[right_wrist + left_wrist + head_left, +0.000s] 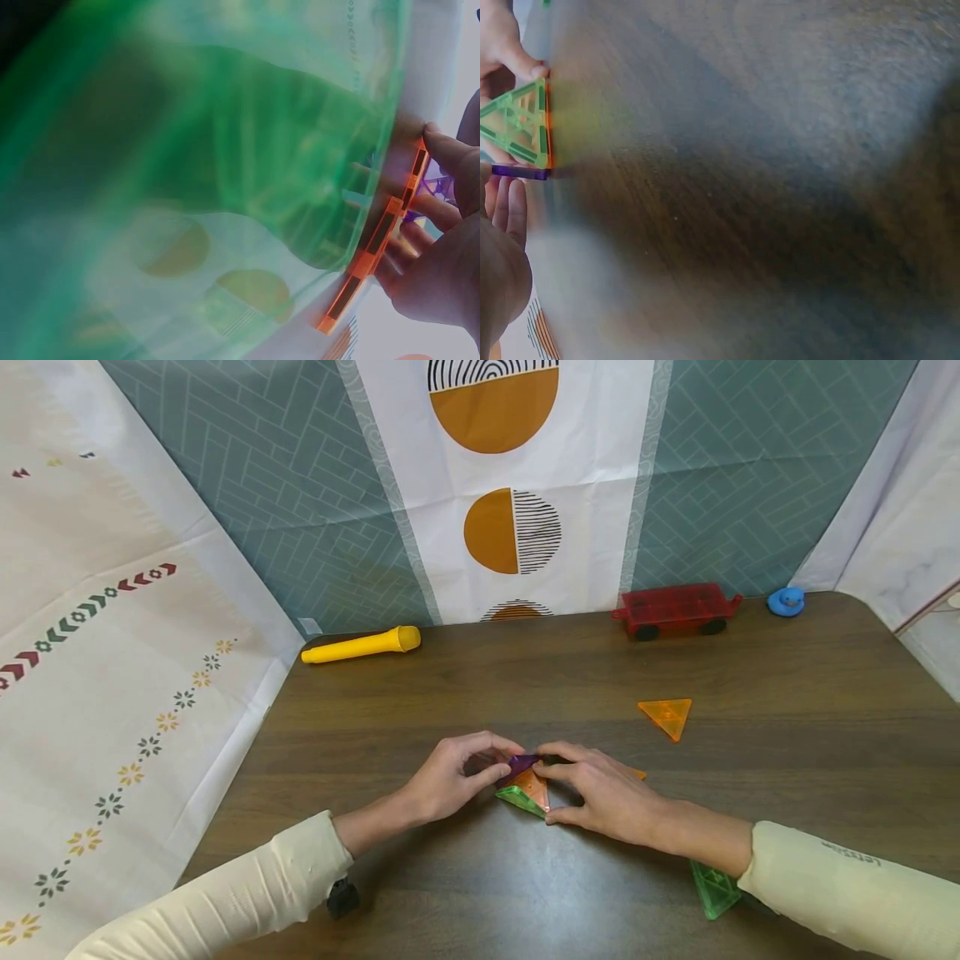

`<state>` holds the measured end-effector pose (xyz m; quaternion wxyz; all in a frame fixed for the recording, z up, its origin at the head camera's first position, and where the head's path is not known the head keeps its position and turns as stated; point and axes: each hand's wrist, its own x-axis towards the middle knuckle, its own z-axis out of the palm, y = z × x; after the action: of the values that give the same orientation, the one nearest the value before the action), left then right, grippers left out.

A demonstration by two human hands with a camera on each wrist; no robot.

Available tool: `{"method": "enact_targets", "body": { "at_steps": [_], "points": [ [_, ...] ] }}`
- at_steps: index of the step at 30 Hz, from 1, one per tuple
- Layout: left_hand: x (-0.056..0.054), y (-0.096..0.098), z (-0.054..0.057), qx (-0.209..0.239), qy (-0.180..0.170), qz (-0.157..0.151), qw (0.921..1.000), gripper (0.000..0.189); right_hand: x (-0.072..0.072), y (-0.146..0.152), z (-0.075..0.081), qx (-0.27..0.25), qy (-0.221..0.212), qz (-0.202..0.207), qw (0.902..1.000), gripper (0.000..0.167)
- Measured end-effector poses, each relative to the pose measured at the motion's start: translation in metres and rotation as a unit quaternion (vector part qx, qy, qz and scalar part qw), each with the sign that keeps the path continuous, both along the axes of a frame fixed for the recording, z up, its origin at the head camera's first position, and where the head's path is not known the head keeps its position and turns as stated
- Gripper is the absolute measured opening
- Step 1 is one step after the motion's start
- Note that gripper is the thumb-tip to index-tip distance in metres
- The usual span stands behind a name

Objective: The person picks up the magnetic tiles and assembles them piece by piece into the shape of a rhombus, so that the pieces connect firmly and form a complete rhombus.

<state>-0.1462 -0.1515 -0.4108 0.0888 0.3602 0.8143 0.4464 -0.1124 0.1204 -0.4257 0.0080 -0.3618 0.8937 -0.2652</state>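
Note:
Near the middle of the table, three translucent triangular magnetic tiles stand edge to edge: purple (521, 765), orange (532, 787) and green (522, 802). My left hand (452, 778) pinches the purple tile between thumb and fingers. From the other side my right hand (609, 797) holds the orange tile, its thumb at the near corner and fingertips by the purple edge. In the left wrist view, the green tile (517, 124) leans up beside the purple tile's edge (521, 172). A second orange tile (356, 274) lies beside the right fingers, mostly hidden in the head view.
A loose orange triangle (667, 717) lies beyond the right hand. Another green triangle (714, 890) sits under the right forearm and fills much of the right wrist view. Along the back are a yellow toy microphone (360, 646), a red wheeled base (677, 608) and a blue duck (786, 602).

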Motion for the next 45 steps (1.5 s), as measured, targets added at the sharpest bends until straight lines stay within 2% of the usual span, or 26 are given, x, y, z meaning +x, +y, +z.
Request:
{"method": "enact_targets", "body": {
  "at_steps": [6, 12, 19, 22, 32, 45],
  "points": [
    [0.002, -0.001, -0.002, -0.003, 0.007, -0.024, 0.9997, 0.031, -0.001, 0.000, 0.000, -0.004, 0.000, 0.001, 1.0000, 0.063],
    [0.004, -0.005, -0.003, -0.024, 0.018, -0.041, 0.9987, 0.035, 0.000, 0.000, 0.000, -0.004, 0.000, -0.001, 1.0000, 0.062],
    [0.003, -0.008, -0.007, -0.053, 0.065, -0.067, 0.9942, 0.065, 0.000, 0.000, 0.000, 0.000, -0.001, -0.004, 1.0000, 0.063],
    [0.003, -0.007, -0.010, -0.054, 0.085, -0.071, 0.9924, 0.071, 0.000, 0.000, 0.000, 0.002, -0.002, -0.004, 1.0000, 0.063],
    [0.000, -0.001, -0.013, -0.032, 0.133, -0.093, 0.9862, 0.055, 0.000, 0.001, -0.001, -0.008, -0.005, 0.004, 0.9999, 0.064],
    [-0.002, -0.001, -0.013, -0.045, 0.132, -0.092, 0.9860, 0.046, 0.000, 0.000, -0.001, -0.012, -0.007, 0.001, 0.9999, 0.063]
  ]
}}
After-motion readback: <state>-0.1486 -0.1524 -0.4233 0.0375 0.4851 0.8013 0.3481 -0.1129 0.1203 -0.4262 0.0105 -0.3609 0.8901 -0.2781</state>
